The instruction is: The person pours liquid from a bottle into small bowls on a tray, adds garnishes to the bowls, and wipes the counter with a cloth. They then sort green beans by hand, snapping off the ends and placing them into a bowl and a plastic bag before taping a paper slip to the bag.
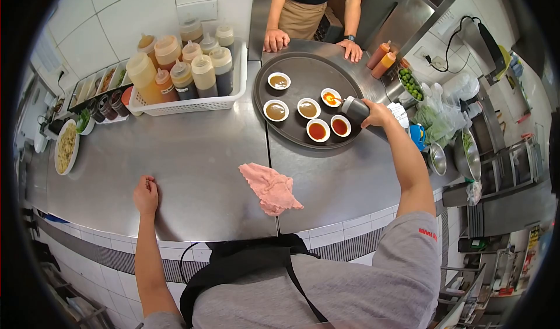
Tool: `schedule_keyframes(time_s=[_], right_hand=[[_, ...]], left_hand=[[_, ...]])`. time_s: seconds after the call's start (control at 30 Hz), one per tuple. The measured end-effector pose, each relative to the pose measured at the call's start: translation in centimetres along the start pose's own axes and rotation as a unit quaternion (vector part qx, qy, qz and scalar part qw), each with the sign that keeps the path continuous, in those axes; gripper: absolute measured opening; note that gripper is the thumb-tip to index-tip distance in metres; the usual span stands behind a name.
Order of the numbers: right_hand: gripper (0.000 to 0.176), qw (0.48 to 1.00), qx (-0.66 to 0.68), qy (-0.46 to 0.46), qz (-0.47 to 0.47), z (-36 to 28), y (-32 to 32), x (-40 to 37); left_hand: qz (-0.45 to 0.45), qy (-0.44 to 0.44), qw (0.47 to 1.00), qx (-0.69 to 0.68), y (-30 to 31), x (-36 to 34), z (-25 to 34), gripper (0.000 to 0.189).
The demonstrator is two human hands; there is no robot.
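Note:
My right hand [378, 114] grips a squeeze bottle [354, 110] of dark sauce, tipped sideways. Its nozzle points into a small white cup [331, 97] with bright orange sauce in it. That cup stands on a round dark tray [303, 69] among several others. Tan sauce fills three of them, one being the cup [276, 110] at the tray's left side; reddish-brown sauce is in two, including the front cup [318, 131]. Curled closed, my left hand [146, 195] rests on the steel counter; whatever its fingers may hold is hidden. A pink cloth [271, 189] lies crumpled between my arms.
A white basket [192, 104] of squeeze bottles stands at the back left. Near it are an oval dish [66, 148] of pale food and a topping rack [99, 87]. Across the counter, a person's hands [276, 40] rest by the tray. Limes [410, 84] and metal bowls [466, 154] sit right.

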State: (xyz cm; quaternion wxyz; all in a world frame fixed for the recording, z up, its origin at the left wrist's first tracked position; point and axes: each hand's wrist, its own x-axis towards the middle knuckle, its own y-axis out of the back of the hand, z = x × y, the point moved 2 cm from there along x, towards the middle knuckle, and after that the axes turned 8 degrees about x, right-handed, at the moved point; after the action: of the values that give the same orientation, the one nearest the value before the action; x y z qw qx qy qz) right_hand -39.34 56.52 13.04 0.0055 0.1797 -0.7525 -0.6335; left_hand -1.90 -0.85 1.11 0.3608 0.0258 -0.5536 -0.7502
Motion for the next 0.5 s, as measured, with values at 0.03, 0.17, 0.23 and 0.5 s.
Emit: schedule_keyframes(time_s=[0.03, 0.17, 0.23, 0.5], right_hand=[[0.086, 1.0, -0.013, 0.002, 0.003, -0.13, 0.14, 0.01], [0.082, 0.999, -0.029, 0.022, 0.006, 0.18, 0.2, 0.64], [0.081, 1.0, -0.024, 0.019, 0.002, -0.07, 0.5, 0.57], [0.079, 1.0, -0.018, 0.004, -0.006, 0.03, 0.59, 0.45]], left_hand=[[-0.001, -0.001, 1.0, 0.002, -0.02, -0.01, -0.02, 0.006], [-0.003, -0.001, 1.0, 0.002, -0.06, 0.05, -0.05, 0.005], [-0.003, -0.001, 1.0, 0.003, -0.03, 0.05, 0.01, 0.005], [0.003, -0.003, 1.0, 0.004, 0.1, 0.03, 0.16, 0.006]])
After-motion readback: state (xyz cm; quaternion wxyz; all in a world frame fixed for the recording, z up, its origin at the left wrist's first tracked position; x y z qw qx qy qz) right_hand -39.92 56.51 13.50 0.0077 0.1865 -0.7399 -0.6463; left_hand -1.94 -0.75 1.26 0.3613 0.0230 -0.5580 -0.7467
